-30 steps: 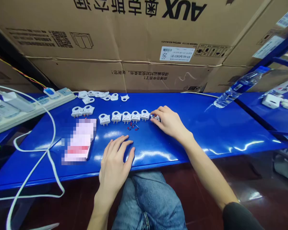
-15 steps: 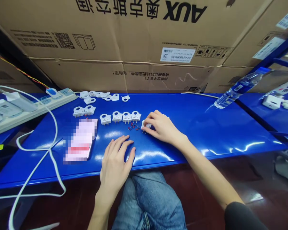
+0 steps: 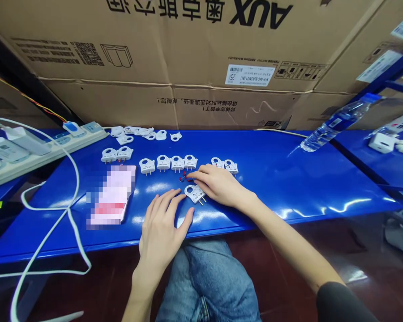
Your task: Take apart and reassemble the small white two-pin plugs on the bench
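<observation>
My left hand (image 3: 163, 219) rests open at the table's front edge, fingers spread and holding nothing. Close to its fingertips lies a white two-pin plug housing (image 3: 194, 194), tilted, with its pins toward the lower right. My right hand (image 3: 218, 185) is over the right end of this housing. Its forefinger and thumb reach out, slightly apart, to a little pile of small red-and-dark parts (image 3: 184, 177); no firm grip shows. Behind the pile stands a row of similar plug housings (image 3: 177, 163). Two more plug housings (image 3: 231, 167) sit beyond my right hand.
Two housings (image 3: 124, 154) and several white covers (image 3: 160, 135) lie at the back left. A pink blurred item (image 3: 112, 192) is left of my hands. A power strip (image 3: 53, 154) with a loose white cable (image 3: 77, 223) stands farther left. A water bottle (image 3: 339, 123) leans at the right.
The plug housing that my right hand was touching now lies nearer to me, by my left hand. My right hand has shifted left to the small parts, uncovering two housings. My left hand stays put.
</observation>
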A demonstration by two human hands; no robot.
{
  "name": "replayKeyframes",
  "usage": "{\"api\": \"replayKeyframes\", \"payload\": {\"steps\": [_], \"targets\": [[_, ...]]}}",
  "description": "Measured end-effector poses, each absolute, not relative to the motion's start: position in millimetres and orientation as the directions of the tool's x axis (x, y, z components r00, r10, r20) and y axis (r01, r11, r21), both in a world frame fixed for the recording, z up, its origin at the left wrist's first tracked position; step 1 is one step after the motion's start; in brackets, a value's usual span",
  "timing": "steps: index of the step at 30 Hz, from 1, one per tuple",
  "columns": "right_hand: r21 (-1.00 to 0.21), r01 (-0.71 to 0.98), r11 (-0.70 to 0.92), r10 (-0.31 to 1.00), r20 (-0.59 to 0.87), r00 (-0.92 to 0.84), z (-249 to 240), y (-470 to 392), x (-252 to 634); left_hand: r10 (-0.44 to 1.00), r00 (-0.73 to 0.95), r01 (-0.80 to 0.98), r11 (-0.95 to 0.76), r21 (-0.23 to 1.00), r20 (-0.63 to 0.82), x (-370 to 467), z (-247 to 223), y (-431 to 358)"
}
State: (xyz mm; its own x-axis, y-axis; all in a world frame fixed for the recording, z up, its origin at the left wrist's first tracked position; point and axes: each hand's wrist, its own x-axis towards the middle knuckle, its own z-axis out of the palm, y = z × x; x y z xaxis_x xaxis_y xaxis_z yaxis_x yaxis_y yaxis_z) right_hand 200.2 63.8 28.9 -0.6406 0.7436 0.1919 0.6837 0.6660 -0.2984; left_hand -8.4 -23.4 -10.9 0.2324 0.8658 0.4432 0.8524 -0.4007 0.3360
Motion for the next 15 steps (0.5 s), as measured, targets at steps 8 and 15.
{"api": "replayKeyframes", "payload": {"steps": [8,15], "targets": [[-0.213,0.747,0.629,0.775,0.100,-0.624,29.4,66.3,202.9,0.875,0.276,0.874,-0.400,0.275,0.398,-8.8,-10.5,-23.1],[-0.206,0.777,0.595,0.802,0.082,-0.592,33.1,67.0,205.5,0.890,0.271,0.878,-0.384,0.286,0.366,-9.3,-9.4,-23.0]]}}
